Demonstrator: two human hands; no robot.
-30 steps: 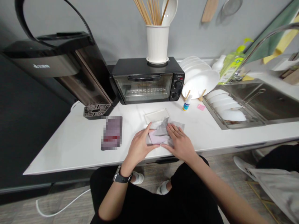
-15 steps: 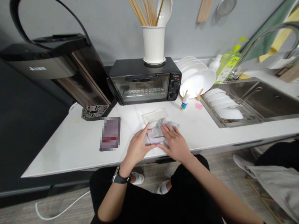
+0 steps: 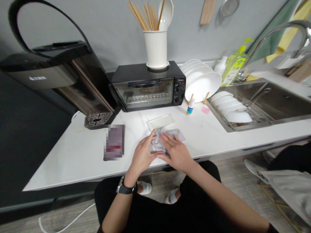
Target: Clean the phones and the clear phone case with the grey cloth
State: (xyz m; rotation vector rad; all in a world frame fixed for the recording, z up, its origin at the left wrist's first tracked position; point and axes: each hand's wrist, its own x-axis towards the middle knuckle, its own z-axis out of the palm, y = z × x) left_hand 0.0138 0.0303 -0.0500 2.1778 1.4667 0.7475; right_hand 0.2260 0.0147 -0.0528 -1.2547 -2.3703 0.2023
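A crumpled grey cloth [image 3: 157, 137] lies over a flat lilac phone [image 3: 180, 136] near the counter's front edge; only the phone's right corner shows clearly. With thumb and fingers apart around the left end, my left hand [image 3: 143, 152] steadies the phone and touches the cloth. My right hand [image 3: 178, 150] presses the cloth onto the phone with its fingers laid together, its thumb close to my left thumb. Just behind them rests a clear, shallow rectangular case [image 3: 160, 121]. A small spray bottle [image 3: 190, 107] stands further back to the right.
A pixelated dark purple item [image 3: 115, 142] lies left, before the black drink dispenser [image 3: 98, 119]. Behind is a toaster oven [image 3: 148, 90] bearing a chopstick holder [image 3: 155, 48]. White plates [image 3: 204, 85], a pink slip [image 3: 205, 110] and the sink [image 3: 277, 97] are right. Another person's shoe [image 3: 255, 170] shows lower right.
My right hand has slid left with the cloth across the phone, uncovering its right corner. My left hand stays at the left end. The view has shifted slightly.
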